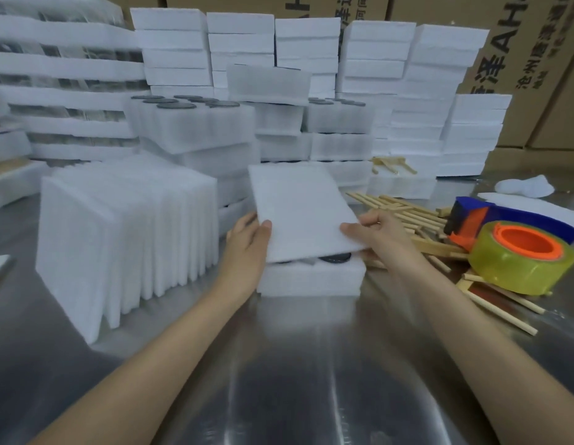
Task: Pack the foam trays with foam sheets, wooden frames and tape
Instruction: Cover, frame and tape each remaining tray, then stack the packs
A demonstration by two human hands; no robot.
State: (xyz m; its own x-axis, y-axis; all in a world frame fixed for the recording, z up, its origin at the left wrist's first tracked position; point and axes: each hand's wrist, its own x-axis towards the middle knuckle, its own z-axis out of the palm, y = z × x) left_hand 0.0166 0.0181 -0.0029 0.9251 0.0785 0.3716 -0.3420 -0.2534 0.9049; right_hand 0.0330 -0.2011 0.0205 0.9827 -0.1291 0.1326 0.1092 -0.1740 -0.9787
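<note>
Steel table point(295, 364): beneath both forearms.
Left hand point(247, 240): pinches foam sheet point(298, 210), left edge.
Right hand point(377, 234): pinches its right edge.
Foam tray point(311, 281): under the tilted sheet.

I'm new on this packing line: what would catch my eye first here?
The left hand and right hand hold a foam sheet tilted over a foam tray at centre, dark discs showing beneath. Right of them, a yellow tape roll sits on scattered wooden sticks; foam stacks fill the back.
</note>
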